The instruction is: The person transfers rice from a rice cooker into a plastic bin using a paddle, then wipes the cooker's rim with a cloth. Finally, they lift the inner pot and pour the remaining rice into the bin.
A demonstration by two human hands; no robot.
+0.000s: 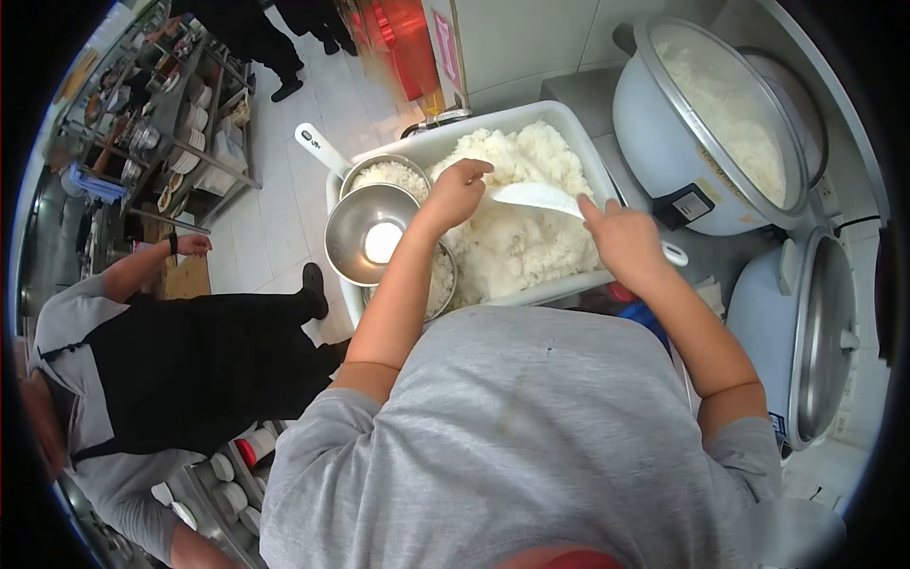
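Observation:
My right hand [624, 242] is closed around a white rice paddle [538, 197], whose blade points left over a heap of cooked rice [531, 247]. The handle's end sticks out beyond my wrist. Above the rice's left part is my left hand [459, 195], fingers loosely bent and apart, with nothing visible in them. The rice fills much of a white rectangular tub [580, 121]. At the tub's left side, an empty steel bowl [355, 232] rests over other rice-filled bowls, beside my left forearm. A white handle [320, 147] juts out past the tub's corner there.
A large open rice cooker [654, 142] holding rice stands at the upper right. Below it is a second cooker with its metal lid [825, 337] on. A person in a black apron [209, 365] is close on my left. Shelves with dishes [190, 133] stand farther off.

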